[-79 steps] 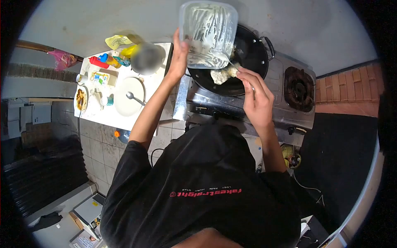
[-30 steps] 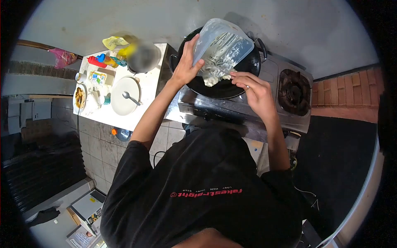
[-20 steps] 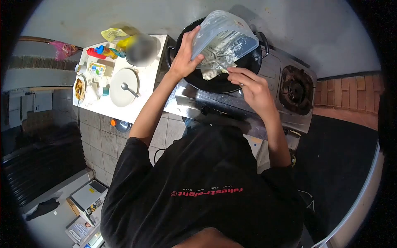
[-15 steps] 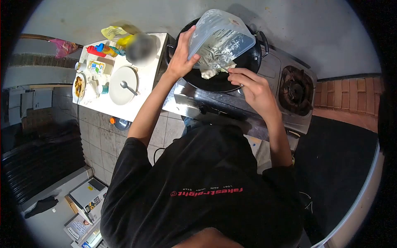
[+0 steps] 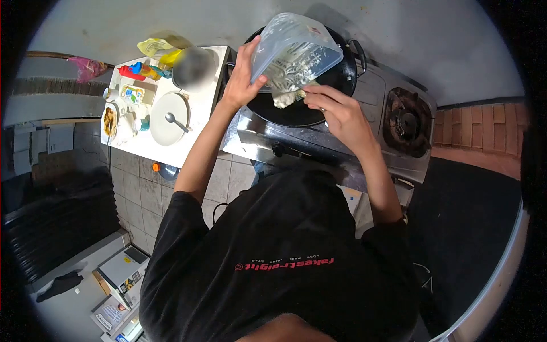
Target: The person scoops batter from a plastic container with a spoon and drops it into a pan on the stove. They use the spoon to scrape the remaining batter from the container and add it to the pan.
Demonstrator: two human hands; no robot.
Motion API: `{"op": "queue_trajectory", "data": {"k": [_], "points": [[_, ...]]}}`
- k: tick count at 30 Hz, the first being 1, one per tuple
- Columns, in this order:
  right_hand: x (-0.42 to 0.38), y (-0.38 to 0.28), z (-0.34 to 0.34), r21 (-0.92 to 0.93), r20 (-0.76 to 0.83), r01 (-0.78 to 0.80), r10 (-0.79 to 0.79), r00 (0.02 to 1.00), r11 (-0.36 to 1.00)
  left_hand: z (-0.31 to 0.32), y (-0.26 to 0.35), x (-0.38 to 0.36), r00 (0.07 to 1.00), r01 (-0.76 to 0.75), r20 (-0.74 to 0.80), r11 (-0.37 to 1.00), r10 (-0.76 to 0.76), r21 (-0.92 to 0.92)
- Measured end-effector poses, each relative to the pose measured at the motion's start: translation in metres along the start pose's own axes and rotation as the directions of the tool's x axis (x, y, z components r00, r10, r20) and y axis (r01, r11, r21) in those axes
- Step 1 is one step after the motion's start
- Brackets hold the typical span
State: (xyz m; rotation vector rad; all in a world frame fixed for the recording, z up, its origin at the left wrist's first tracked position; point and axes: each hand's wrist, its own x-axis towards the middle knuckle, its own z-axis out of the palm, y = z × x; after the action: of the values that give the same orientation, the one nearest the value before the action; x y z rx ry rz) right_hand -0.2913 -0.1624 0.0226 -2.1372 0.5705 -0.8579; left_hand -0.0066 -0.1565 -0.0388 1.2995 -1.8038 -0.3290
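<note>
A clear plastic container (image 5: 299,29) is tipped over a black wok (image 5: 290,117), its inside streaked with a white, creamy mixture. My left hand (image 5: 242,82) grips the container by its left side, fingers along the outer wall. At the container's lower edge, a lump of the pale mixture (image 5: 282,101) hangs over the wok. My right hand (image 5: 342,111) is closed around a thin-handled utensil, touching the mixture near the container's mouth. Fingers and mixture hide the working end, so its kind does not show.
The wok stands on a steel gas stove (image 5: 370,85) with a bare burner (image 5: 407,121) to the right. A white table (image 5: 154,149) on the left bears a plate (image 5: 162,134) with a spoon (image 5: 176,122), a pot (image 5: 194,71), bottles (image 5: 134,72) and a food dish (image 5: 109,121).
The container and both hands have shifted slightly left. My right hand has moved in closer to the container's lower edge, and the hanging lump looks smaller.
</note>
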Motion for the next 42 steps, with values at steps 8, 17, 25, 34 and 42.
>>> {"op": "queue_trajectory", "data": {"k": [8, 17, 25, 34, 42], "points": [[0.013, 0.002, 0.013, -0.089, -0.034, 0.255, -0.259, 0.965, 0.963, 0.008, -0.006, 0.003, 0.995, 0.003, -0.095, 0.997, -0.01, -0.071], [-0.01, -0.018, -0.001, -0.239, 0.069, 0.241, -0.231, 0.97, 0.941, 0.001, -0.006, -0.001, 0.993, 0.012, -0.113, 0.999, -0.018, -0.053], [-0.006, -0.022, -0.011, -0.215, 0.081, 0.165, -0.151, 0.985, 0.963, -0.003, 0.001, 0.005, 0.995, 0.014, -0.095, 1.0, -0.014, -0.004], [-0.009, -0.02, -0.018, -0.164, 0.09, 0.109, -0.095, 0.991, 0.98, 0.001, -0.008, 0.003, 0.99, -0.017, -0.138, 1.0, 0.015, -0.015], [-0.016, -0.01, 0.007, -0.046, -0.068, 0.025, -0.029, 0.997, 0.999, -0.013, 0.001, 0.005, 0.985, -0.002, -0.173, 0.989, 0.028, 0.15]]}}
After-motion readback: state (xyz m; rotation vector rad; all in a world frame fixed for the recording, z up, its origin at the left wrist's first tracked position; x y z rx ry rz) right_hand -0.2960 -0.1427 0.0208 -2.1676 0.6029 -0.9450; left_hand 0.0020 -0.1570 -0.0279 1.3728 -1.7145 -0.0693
